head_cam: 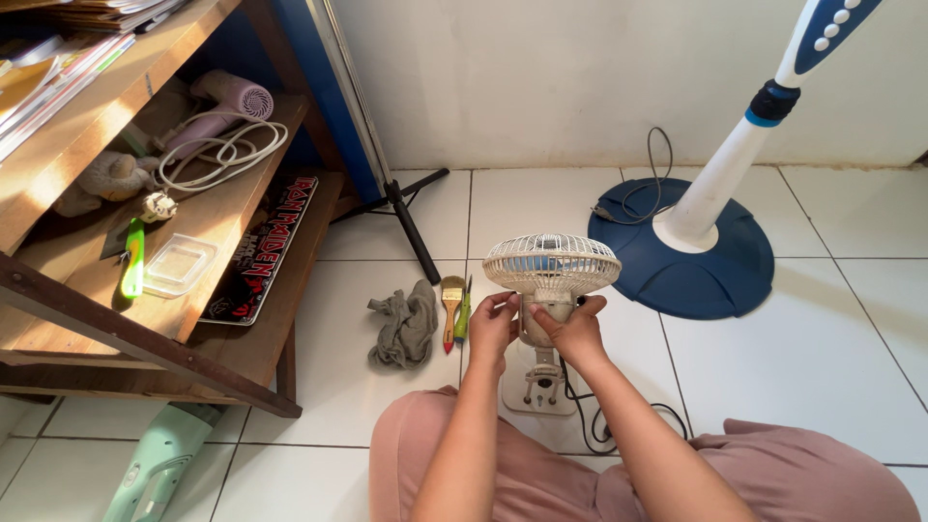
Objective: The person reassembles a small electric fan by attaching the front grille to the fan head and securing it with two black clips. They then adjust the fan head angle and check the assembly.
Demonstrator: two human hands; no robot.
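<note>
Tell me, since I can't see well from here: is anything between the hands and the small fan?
Nothing visible. The left hand and right hand already touch the small fan just below its grille. The rag and brush lie aside on the floor, to its left.

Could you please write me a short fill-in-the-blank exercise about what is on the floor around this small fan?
1. Both hands, left hand and right hand, hold the small ____ desk fan.
2. The grey rag lies on the tiled ____.
3. Beside the rag lies a paintbrush with a ____ handle tip.
4. The standing fan's round base is ____.

Missing words: white; floor; red; blue
</note>
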